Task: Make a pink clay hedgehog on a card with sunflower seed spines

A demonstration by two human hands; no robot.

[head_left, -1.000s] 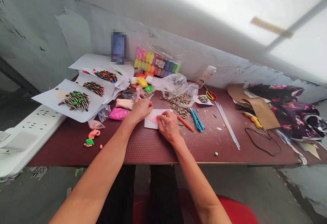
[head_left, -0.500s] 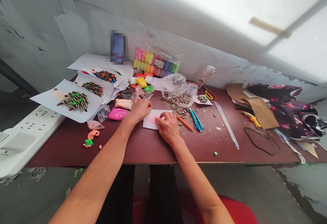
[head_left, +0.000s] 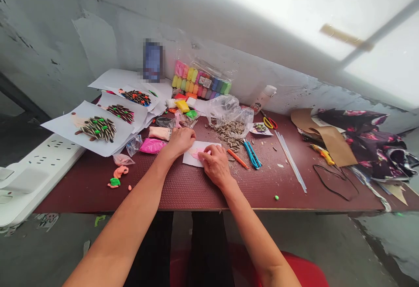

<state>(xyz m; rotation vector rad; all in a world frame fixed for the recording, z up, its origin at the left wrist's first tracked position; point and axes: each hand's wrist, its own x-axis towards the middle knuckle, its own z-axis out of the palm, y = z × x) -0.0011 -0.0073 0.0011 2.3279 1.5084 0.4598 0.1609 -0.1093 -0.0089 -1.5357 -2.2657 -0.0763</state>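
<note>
A small white paper (head_left: 190, 160) lies on the dark red table between my hands, with flat pink clay (head_left: 195, 152) on it. My left hand (head_left: 183, 140) rests at the paper's upper left corner, its fingers bent together; what they hold, if anything, is too small to name. Over the right side of the paper, my right hand (head_left: 216, 161) has its fingers curled and its fingertips on the pink clay. Left of my left hand are a peach clay pack (head_left: 159, 133) and a bright pink pack (head_left: 152, 145). Sunflower seeds (head_left: 231, 131) are heaped behind my right hand.
An orange stick (head_left: 238, 158), a blue cutter (head_left: 252, 154) and clear glue sticks (head_left: 290, 160) lie to the right, with scissors (head_left: 269, 122) behind. Papers with seed hedgehogs (head_left: 98, 128) and a white power strip (head_left: 49, 165) are at left. A bottle (head_left: 263, 98) stands at the back.
My hands stay nearly in place, with the right fingertips still at the pink clay. The whole view has shifted very slightly.
</note>
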